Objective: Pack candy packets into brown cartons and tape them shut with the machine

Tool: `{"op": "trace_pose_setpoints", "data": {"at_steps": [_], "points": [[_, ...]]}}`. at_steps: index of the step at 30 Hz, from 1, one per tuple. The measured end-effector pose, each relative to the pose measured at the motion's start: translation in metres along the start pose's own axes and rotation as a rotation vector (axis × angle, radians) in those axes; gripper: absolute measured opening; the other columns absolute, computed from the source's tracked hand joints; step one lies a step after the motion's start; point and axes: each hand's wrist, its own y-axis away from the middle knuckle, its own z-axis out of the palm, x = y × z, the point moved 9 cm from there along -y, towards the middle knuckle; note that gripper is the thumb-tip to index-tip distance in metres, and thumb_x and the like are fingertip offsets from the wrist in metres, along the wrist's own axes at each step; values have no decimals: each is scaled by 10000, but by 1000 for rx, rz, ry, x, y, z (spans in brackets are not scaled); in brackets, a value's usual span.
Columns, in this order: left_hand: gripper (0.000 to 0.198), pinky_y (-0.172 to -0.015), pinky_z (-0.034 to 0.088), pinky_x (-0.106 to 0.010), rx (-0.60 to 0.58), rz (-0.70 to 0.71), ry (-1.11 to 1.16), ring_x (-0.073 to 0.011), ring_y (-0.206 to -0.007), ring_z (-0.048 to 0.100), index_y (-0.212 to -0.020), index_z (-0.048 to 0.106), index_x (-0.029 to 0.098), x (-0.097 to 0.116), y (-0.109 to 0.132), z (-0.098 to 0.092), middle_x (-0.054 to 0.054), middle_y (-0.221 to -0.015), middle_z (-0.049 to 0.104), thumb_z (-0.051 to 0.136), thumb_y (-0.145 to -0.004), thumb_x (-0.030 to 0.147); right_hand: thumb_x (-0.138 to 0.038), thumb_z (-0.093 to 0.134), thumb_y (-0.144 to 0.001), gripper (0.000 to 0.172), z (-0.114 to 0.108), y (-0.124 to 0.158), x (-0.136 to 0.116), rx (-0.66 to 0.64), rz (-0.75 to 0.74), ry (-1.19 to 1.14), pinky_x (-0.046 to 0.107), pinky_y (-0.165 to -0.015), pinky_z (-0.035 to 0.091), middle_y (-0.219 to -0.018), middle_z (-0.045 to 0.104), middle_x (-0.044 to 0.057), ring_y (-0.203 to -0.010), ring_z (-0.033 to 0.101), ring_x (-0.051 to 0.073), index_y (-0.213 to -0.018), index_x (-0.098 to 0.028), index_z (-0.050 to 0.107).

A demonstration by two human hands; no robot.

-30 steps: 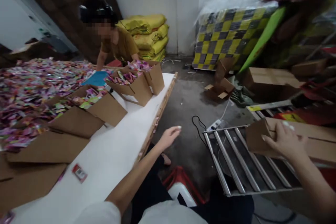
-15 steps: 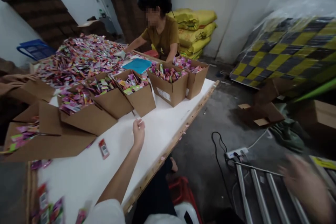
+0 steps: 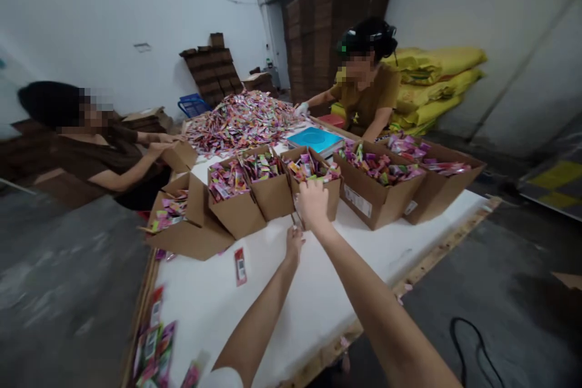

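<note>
My left hand (image 3: 295,244) is low over the white table, closed with fingertips pinched together. A thin narrow thing shows at its fingertips, too small to name. Just above and to the right, my right hand (image 3: 313,203) is in front of a cardboard box (image 3: 331,201) full of small colourful packets. Its fingers are curled and mostly hidden behind its back; what they grip cannot be made out. Beside it stands another filled box (image 3: 274,197). A single red packet (image 3: 240,267) lies flat on the table (image 3: 273,291), left of my left hand.
More packet-filled boxes (image 3: 377,194) line the table, with a large packet pile (image 3: 245,121) and a blue flat item (image 3: 316,140) behind. Loose packets (image 3: 154,345) lie near left. One co-worker (image 3: 373,85) stands at the back; another (image 3: 109,157) handles a box at left.
My view has swung left, bringing the second co-worker into sight. My right hand has come from the far right over the floor to the box, near my left hand. The left hand stays closed.
</note>
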Motion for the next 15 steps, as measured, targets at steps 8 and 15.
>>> {"op": "trace_pose_setpoints", "data": {"at_steps": [8, 15], "points": [[616, -907, 551, -349, 23, -212, 199, -223, -990, 671, -1092, 537, 162, 3, -30, -14, -142, -1026, 647, 170, -1024, 652, -272, 568, -935, 209, -55, 88, 93, 257, -186, -8, 377, -746, 401, -779, 654, 101, -782, 537, 258, -743, -199, 606], [439, -828, 558, -357, -295, -290, 132, -222, -888, 665, -996, 654, 169, 8, 9, 16, -95, -866, 695, 428, -1023, 544, -360, 580, -976, 231, -119, 188, 167, 215, -335, -216, 323, -653, 399, -739, 633, 40, -676, 523, 213, -786, -234, 621]]}}
